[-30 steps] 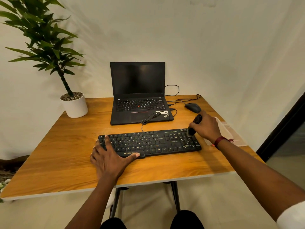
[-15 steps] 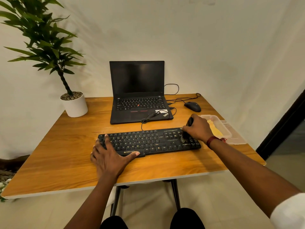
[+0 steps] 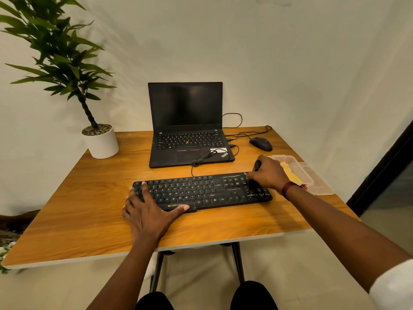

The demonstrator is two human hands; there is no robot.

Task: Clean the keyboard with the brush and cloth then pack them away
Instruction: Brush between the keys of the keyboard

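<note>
Table top: wood-grain, smooth, low sheen, pale edge band. Keyboard: matt black plastic. Laptop: matt black casing. Mouse: black plastic, slight gloss. Brush: smooth black handle. Container: thin clear plastic; yellow cloth inside. Plant pot: smooth matt white, gravel on top.
</note>
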